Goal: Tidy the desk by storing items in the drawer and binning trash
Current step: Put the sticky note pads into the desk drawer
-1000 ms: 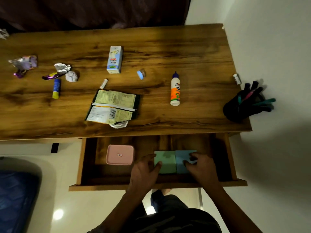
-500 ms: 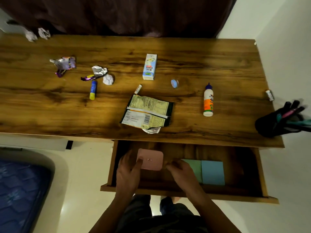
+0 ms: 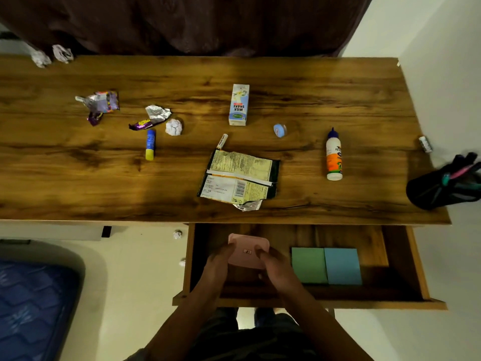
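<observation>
The drawer (image 3: 416,267) under the wooden desk (image 3: 78,173) stands pulled out. Inside it, a pink box (image 3: 247,250) sits at the left, held from both sides: my left hand (image 3: 217,264) grips its left edge and my right hand (image 3: 274,267) grips its right edge. To their right lie a green notepad (image 3: 308,265) and a blue notepad (image 3: 342,267) side by side. On the desk lie a torn snack packet (image 3: 240,178), a milkshake carton (image 3: 239,105), a glue bottle (image 3: 334,155), a glue stick (image 3: 150,144), crumpled wrappers (image 3: 100,104) and a paper ball (image 3: 173,127).
A black pen holder (image 3: 442,183) stands at the desk's right front corner by the wall. A small blue cap (image 3: 279,130), a short white tube (image 3: 222,141) and a small roll (image 3: 425,144) lie on the desk. Paper balls (image 3: 177,234) lie on the floor left of the drawer.
Both hands left the notepads and moved left to the pink box, now gripping it on either side. The view has shifted left and moved closer.
</observation>
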Demonstrator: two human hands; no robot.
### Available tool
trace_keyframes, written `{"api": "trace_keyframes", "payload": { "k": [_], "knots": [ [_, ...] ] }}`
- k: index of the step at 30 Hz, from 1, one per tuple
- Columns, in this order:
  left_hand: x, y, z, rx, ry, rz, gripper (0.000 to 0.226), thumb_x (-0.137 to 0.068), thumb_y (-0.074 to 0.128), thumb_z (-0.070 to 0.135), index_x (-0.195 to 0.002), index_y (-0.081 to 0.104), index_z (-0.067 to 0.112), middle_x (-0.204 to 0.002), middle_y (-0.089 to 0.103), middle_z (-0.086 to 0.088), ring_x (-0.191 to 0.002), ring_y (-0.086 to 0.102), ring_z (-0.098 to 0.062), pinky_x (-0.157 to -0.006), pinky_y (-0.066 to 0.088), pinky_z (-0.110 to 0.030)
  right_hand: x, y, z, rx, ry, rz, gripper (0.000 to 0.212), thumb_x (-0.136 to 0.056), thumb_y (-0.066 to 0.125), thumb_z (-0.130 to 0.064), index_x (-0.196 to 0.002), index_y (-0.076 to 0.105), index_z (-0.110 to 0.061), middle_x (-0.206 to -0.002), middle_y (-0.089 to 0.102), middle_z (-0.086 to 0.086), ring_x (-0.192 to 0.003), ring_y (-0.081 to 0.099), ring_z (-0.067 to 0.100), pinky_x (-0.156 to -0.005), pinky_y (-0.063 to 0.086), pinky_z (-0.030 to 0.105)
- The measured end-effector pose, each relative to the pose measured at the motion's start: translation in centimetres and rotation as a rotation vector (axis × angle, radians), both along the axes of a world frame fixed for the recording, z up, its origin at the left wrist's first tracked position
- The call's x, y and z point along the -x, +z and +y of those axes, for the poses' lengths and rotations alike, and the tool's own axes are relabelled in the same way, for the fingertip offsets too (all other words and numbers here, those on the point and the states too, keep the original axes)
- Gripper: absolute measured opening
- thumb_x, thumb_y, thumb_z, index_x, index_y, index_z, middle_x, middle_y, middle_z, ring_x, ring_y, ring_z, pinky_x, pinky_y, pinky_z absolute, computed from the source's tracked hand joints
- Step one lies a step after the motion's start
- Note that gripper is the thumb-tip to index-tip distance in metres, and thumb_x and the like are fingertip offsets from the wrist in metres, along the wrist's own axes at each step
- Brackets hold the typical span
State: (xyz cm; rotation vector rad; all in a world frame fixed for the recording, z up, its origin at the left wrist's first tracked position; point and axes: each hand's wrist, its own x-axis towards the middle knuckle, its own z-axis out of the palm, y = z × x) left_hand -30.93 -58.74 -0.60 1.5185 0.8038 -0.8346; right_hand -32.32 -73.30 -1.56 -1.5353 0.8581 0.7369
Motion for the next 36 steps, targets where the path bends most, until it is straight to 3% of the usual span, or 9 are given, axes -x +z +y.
{"api": "trace_keyframes", "payload": {
  "k": [4, 8, 11, 14, 17, 22, 24, 31, 36],
  "knots": [
    [0.2, 2.5, -0.6, 0.064, -0.084, -0.045, 0.053, -0.097, 0.052, 0.059, -0.141, 0.052, 0.03, -0.135, 0.055, -0.001, -0.124, 0.05, -0.023, -0.099, 0.042, -0.04, 0.8, 2.4, -1.0, 0.145, 0.137, -0.124, 0.029, -0.104, 0.048, -0.042, -0.131, 0.057, -0.033, -0.117, 0.059, -0.006, -0.106, 0.054, 0.014, -0.091, 0.049, 0.033],
    [0.5, 5.1, -1.7, 0.146, -0.089, -0.018, 0.087, -0.066, 0.061, 0.082, -0.142, 0.052, 0.04, -0.139, 0.058, 0.001, -0.123, 0.057, -0.024, -0.107, 0.046, -0.046, 1.5, 4.6, -3.6, 0.388, 0.267, -0.231, 0.035, -0.108, 0.042, -0.037, -0.136, 0.059, -0.025, -0.107, 0.063, -0.003, -0.083, 0.055, 0.003, -0.07, 0.041, 0.019],
    [-0.3, 7.1, -3.2, 0.212, -0.141, -0.024, 0.078, -0.067, 0.063, 0.082, -0.135, 0.056, 0.043, -0.137, 0.061, 0.005, -0.12, 0.059, -0.02, -0.109, 0.047, -0.048, 1.1, 6.0, -6.2, 0.542, 0.274, -0.292, 0.031, -0.106, 0.046, -0.035, -0.126, 0.066, -0.02, -0.107, 0.071, 0.003, -0.083, 0.059, 0.011, -0.076, 0.048, 0.029],
    [-1.9, 9.0, -4.8, 0.259, -0.166, -0.072, 0.059, -0.072, 0.064, 0.079, -0.123, 0.058, 0.05, -0.135, 0.062, 0.007, -0.123, 0.058, -0.02, -0.109, 0.046, -0.05, 0.0, 7.5, -8.4, 0.627, 0.249, -0.379, 0.024, -0.105, 0.05, -0.032, -0.104, 0.069, -0.018, -0.085, 0.068, -0.003, -0.072, 0.058, 0.006, -0.065, 0.049, 0.029],
    [-4.2, 10.3, -6.4, 0.27, -0.152, -0.145, 0.072, -0.071, 0.063, 0.079, -0.135, 0.054, 0.047, -0.132, 0.065, 0.006, -0.122, 0.059, -0.021, -0.108, 0.047, -0.052, -2.1, 9.2, -10.0, 0.663, 0.184, -0.496, 0.023, -0.104, 0.05, -0.025, -0.097, 0.069, -0.015, -0.075, 0.067, 0.0, -0.064, 0.059, 0.01, -0.059, 0.045, 0.029],
    [-8.9, 10.9, -8.8, 0.261, -0.149, -0.219, 0.062, -0.087, 0.054, 0.074, -0.138, 0.057, 0.038, -0.129, 0.068, 0.003, -0.119, 0.062, -0.021, -0.087, 0.053, -0.041, -6.8, 9.3, -12.2, 0.741, 0.212, -0.546, 0.024, -0.104, 0.051, -0.02, -0.107, 0.071, -0.007, -0.09, 0.07, 0.007, -0.071, 0.06, 0.013, -0.059, 0.045, 0.024],
    [-10.4, 10.7, -9.6, 0.252, -0.137, -0.207, 0.062, -0.084, 0.055, 0.075, -0.134, 0.06, 0.039, -0.128, 0.069, 0.003, -0.119, 0.064, -0.023, -0.078, 0.054, -0.038, -8.2, 8.8, -12.6, 0.756, 0.192, -0.523, 0.028, -0.104, 0.052, -0.022, -0.119, 0.068, -0.006, -0.104, 0.07, 0.011, -0.083, 0.063, 0.019, -0.071, 0.05, 0.028],
    [-12.1, 9.2, -11.5, 0.22, -0.125, -0.167, 0.054, -0.092, 0.051, 0.071, -0.129, 0.062, 0.033, -0.126, 0.067, 0.003, -0.118, 0.062, -0.025, -0.093, 0.053, -0.043, -10.3, 6.9, -13.4, 0.787, 0.179, -0.465, 0.032, -0.104, 0.05, -0.021, -0.126, 0.064, -0.002, -0.115, 0.068, 0.019, -0.084, 0.053, 0.019, -0.072, 0.038, 0.025],
    [-11.9, 8.9, -12.0, 0.218, -0.126, -0.176, 0.056, -0.095, 0.045, 0.07, -0.136, 0.057, 0.034, -0.128, 0.065, 0.005, -0.116, 0.059, -0.02, -0.09, 0.052, -0.04, -10.7, 6.7, -13.2, 0.835, 0.193, -0.459, 0.033, -0.105, 0.049, -0.022, -0.126, 0.065, -0.002, -0.118, 0.068, 0.019, -0.099, 0.065, 0.03, -0.072, 0.036, 0.023]
  ]
}}
